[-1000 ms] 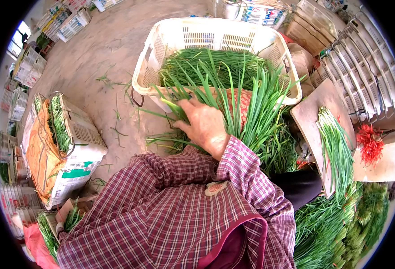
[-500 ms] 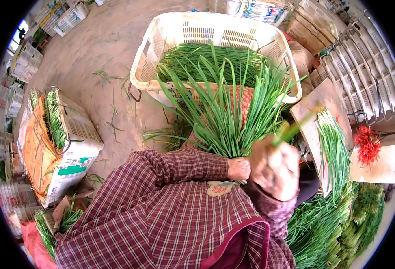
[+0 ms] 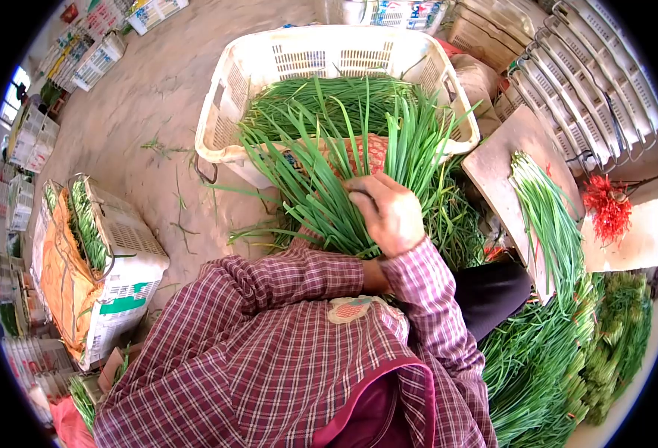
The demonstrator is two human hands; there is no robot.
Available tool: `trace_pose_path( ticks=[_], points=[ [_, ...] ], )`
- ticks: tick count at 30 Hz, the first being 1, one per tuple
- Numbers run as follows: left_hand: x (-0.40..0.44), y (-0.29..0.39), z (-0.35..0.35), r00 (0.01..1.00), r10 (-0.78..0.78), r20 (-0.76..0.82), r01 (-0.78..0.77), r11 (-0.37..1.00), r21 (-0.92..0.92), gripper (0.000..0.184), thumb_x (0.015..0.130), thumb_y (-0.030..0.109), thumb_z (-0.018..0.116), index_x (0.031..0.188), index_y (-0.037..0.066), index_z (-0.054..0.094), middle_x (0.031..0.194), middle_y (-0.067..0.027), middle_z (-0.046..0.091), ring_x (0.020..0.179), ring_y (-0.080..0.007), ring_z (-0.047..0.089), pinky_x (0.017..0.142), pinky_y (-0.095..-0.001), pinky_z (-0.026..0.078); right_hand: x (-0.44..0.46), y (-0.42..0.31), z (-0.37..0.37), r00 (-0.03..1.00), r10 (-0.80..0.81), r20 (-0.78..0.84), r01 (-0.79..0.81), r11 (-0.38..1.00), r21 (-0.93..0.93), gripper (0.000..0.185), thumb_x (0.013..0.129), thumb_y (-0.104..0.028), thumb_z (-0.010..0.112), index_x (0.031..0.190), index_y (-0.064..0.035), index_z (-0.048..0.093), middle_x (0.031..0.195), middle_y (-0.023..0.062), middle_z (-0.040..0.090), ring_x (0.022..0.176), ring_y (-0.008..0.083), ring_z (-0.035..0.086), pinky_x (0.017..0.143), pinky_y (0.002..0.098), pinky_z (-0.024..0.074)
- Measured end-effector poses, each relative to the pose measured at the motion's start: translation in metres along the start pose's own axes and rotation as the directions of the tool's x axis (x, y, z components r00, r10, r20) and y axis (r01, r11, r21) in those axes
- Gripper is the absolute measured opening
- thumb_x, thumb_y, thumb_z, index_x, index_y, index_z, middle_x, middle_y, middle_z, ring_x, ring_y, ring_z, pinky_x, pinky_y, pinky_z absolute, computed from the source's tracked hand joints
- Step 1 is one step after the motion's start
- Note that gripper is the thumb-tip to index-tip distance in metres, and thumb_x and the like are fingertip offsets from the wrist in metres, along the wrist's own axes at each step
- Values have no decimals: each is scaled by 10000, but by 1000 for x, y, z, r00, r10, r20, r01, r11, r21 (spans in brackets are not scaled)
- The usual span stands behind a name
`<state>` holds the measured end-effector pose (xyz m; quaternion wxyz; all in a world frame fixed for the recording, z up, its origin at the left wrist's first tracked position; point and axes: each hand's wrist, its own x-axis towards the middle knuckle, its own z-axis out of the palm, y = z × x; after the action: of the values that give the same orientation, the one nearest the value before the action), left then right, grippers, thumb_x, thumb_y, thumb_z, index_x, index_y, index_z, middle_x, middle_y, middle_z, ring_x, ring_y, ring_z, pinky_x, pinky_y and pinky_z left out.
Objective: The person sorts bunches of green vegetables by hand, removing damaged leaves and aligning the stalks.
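Long green leafy stalks fan out over my lap, their tips reaching over the near rim of a white plastic crate. My right hand is among the leaves, thumb and forefinger bent around some of them. Below it, my left hand shows only as a strip of skin at the cuff; its fingers are hidden behind my right hand and sleeve. More green stalks lie inside the crate. At the right, a separate bunch rests on a tilted board.
Red ties hang at the right, before stacked white crates. Piles of green stalks lie at the lower right. A filled crate with an orange cover stands at the left. Loose leaves lie on the floor.
My right hand, which was raised at the right with a pale green piece half a second ago, is back among the leaves. My left hand's fingers have become hidden. The view has shifted slightly.
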<state>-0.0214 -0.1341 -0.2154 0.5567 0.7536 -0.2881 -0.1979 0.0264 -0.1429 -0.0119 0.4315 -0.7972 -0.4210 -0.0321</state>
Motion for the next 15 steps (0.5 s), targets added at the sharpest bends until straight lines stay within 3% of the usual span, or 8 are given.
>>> trace_pose_path(
  ticks=[3, 6, 8, 12, 15],
  points=[
    [3, 2, -2, 998, -23, -59, 3, 946, -323, 329, 942, 162, 457, 1260, 90, 416, 1283, -79, 421, 1211, -223, 393, 1062, -364, 277, 4, 9, 12, 998, 62, 19, -58, 986, -154, 137, 801, -130, 664, 933, -101, 683, 832, 99, 634, 721, 292, 646, 651, 364, 527],
    [3, 1, -1, 996, -23, -92, -18, 906, -423, 355, 944, 147, 454, 1290, 83, 411, 1324, -84, 409, 1243, -231, 378, 1081, -372, 267, 3, 18, 17, 998, 67, 22, -59, 965, -255, 158, 780, -190, 685, 931, -143, 678, 841, 80, 617, 751, 289, 638, 657, 382, 518],
    [2, 0, 0, 994, -15, -105, -33, 898, -439, 372, 945, 138, 453, 1310, 78, 407, 1351, -87, 401, 1265, -237, 368, 1093, -378, 260, 4, 17, 12, 986, 104, 132, -64, 960, -272, 171, 759, -196, 702, 919, -143, 676, 838, 81, 621, 745, 292, 640, 651, 388, 518],
    [0, -5, 2, 991, 28, -132, -79, 914, -399, 407, 948, 119, 449, 1349, 68, 400, 1405, -93, 385, 1307, -248, 347, 1119, -388, 245, 2, 25, 13, 973, 147, 177, -90, 950, -298, 183, 731, -220, 723, 869, -121, 657, 800, 84, 630, 728, 303, 639, 646, 402, 517],
    [-2, -14, 6, 978, 126, -167, -164, 958, -233, 433, 951, 105, 447, 1379, 61, 395, 1446, -98, 373, 1339, -256, 332, 1138, -396, 235, -1, 30, 10, 970, 168, 175, -123, 963, -241, 188, 736, -230, 724, 836, -94, 641, 769, 96, 633, 720, 312, 640, 637, 406, 508]
  ],
)
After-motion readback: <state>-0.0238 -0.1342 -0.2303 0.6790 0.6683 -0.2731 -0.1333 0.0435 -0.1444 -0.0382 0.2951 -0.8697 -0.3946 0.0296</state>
